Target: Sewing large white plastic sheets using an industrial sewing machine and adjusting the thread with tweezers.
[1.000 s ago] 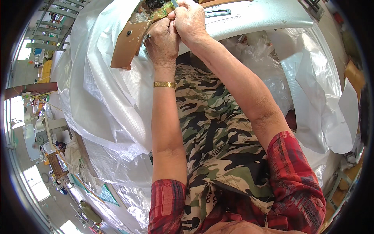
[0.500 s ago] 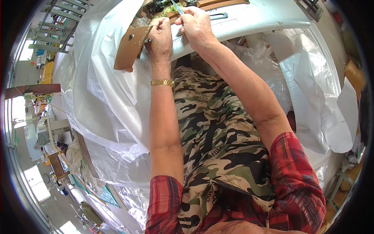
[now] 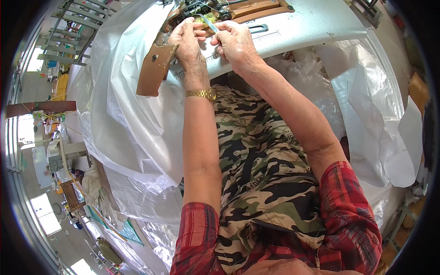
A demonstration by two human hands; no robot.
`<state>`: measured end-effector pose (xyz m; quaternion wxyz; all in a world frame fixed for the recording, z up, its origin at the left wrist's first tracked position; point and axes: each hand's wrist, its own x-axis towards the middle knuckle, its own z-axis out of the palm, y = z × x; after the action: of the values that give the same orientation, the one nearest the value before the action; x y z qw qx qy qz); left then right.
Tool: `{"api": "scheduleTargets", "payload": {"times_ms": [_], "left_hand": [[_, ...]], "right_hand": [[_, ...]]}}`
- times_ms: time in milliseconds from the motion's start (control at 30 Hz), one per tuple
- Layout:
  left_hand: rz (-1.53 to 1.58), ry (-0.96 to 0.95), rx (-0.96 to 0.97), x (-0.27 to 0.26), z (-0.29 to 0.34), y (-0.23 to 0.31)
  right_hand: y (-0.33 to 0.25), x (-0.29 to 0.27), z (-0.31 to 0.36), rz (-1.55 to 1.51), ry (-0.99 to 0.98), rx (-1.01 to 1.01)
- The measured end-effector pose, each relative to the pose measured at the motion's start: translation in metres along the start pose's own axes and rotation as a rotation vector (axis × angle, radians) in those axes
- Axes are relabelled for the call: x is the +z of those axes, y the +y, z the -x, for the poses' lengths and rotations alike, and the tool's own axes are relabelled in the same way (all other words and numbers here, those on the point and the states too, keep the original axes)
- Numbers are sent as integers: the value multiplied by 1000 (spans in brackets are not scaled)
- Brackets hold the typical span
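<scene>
My right hand (image 3: 238, 46) is closed on a pair of pale blue-grey tweezers (image 3: 209, 23), their bent tip pointing up and left. The tip lies by a tuft of yellow-green fibre (image 3: 211, 17) among dark machine parts (image 3: 188, 10). Close on the left, my left hand (image 3: 189, 45) has its fingers loosely curled and apart, with nothing visible in them. Under both hands is the front of a pale work surface (image 3: 302, 34) with ruler marks. A brown machine cover piece (image 3: 155, 68) stands beside my left hand.
A brown machine body (image 3: 256, 10) runs along the top. White plastic sheeting (image 3: 133, 87) hangs at the left, and more plastic sheeting (image 3: 376, 119) hangs at the right. A grey slatted rack (image 3: 68, 32) stands far left. Camouflage cloth (image 3: 266, 151) covers my lap.
My left hand has turned and its fingers have loosened from a pinch. My right hand has shifted slightly right and down, still holding the tweezers. The view has shifted a little.
</scene>
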<state>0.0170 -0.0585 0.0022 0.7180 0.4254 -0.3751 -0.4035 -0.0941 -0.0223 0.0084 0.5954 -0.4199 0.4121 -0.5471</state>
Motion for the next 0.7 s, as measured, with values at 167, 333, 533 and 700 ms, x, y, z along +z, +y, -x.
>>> {"api": "scheduleTargets", "payload": {"times_ms": [167, 333, 533, 700], "left_hand": [[3, 22, 8, 1, -4, 1], [-23, 40, 38, 2, -5, 0], [-26, 66, -23, 4, -4, 5], [-80, 85, -41, 9, -2, 8]], "right_hand": [[-4, 2, 2, 14, -4, 22], [-8, 3, 5, -1, 5, 47], [-5, 2, 4, -16, -5, 20], [-5, 0, 3, 9, -8, 26]]}}
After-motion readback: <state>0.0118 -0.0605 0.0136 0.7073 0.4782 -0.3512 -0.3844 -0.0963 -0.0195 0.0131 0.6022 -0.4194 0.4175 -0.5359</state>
